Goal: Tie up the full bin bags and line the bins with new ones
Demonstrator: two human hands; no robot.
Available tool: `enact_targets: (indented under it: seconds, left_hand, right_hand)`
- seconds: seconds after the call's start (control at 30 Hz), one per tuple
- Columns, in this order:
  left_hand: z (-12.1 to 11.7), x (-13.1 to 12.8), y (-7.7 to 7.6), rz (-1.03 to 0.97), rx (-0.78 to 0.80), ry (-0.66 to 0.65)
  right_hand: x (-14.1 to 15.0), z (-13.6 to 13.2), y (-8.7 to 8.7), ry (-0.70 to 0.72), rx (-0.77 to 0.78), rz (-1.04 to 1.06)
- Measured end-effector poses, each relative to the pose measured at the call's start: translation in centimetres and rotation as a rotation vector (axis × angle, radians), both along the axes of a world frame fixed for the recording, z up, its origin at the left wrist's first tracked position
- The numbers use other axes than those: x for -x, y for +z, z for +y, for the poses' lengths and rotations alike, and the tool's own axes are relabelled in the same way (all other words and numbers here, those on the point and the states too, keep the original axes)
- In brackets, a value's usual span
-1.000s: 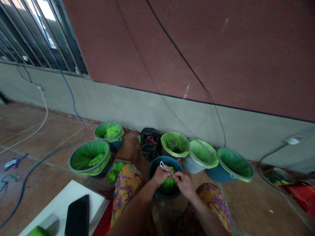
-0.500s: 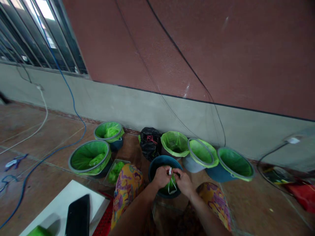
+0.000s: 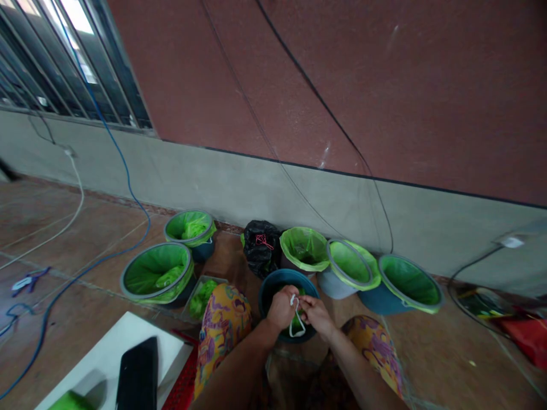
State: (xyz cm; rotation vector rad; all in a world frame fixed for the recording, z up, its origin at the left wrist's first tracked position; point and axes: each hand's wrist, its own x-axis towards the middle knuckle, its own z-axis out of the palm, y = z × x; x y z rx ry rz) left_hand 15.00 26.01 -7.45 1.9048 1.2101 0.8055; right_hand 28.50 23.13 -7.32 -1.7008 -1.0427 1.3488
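Between my knees stands a dark teal bucket [image 3: 265, 290], with something bright green partly visible inside it. Over its opening, my left hand [image 3: 282, 308] pinches a thin white cord [image 3: 298, 327] whose loop hangs down toward the bucket. My right hand [image 3: 317, 314] is close beside it, fingertips pinched together at the cord. Both hands nearly touch. The exact grip of the right fingertips is too small to make out clearly.
Green-lined buckets stand left [image 3: 156, 273] and right [image 3: 410, 285], by a black plastic bag [image 3: 260, 250]. A small tray [image 3: 203, 299] holds green material. At lower left, a black phone [image 3: 137, 373] lies on a white surface [image 3: 102, 356]. A blue cable [image 3: 92, 265] crosses the floor.
The white cord now shows as a longer loop rising between my fingers. My right hand has shifted slightly lower and turned; my left hand stays nearly in place.
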Motion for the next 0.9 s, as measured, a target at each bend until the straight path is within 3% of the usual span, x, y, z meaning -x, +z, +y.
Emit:
enact_targets:
  seconds: [0.23,0.47,0.6,0.77,0.9]
  left_hand:
    - [0.2,-0.1,-0.9,-0.082,0.177,0.0]
    - [0.3,-0.1,-0.9,-0.111,0.268,-0.017]
    - [0.3,-0.2,-1.2,-0.065,0.273,-0.047]
    - [0.4,-0.2,-1.7,-0.013,0.242,-0.06]
    - [0.5,-0.1,-1.6,0.013,0.195,-0.064]
  right_hand:
    - [-0.9,-0.4,-0.6,-0.022,0.069,0.113]
    - [-0.7,-0.6,-0.9,-0.076,0.114,0.132]
    - [-0.9,-0.6,-1.0,0.02,0.079,-0.139]
    - [-1.2,-0.8,-1.0,0.294,-0.201,-0.756]
    - [-0.9,-1.0,-0.9,0.312,-0.203,-0.733]
